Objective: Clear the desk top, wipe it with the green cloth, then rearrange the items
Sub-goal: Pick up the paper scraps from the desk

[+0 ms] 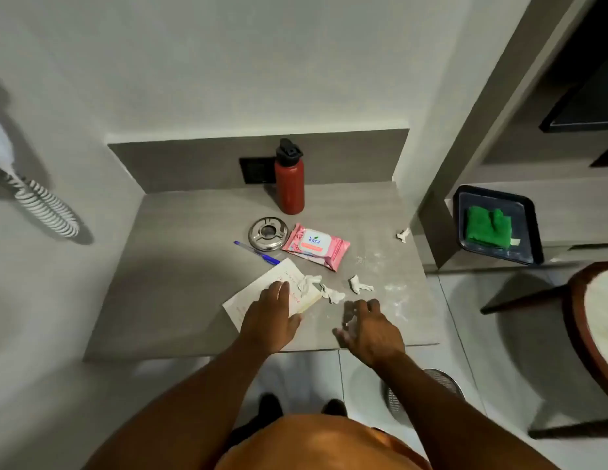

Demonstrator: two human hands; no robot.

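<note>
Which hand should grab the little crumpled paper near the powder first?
The right hand. It hovers just below the crumpled paper with its fingers spread, while the left hand rests on the white book, farther from that scrap.

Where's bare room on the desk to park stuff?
Free: the desk's left part, bordered by the side wall, pen and book; also the back right, beside the red bottle. Crowded: centre, with ashtray, wipes pack, tissue scraps and powder toward the right front.
</note>
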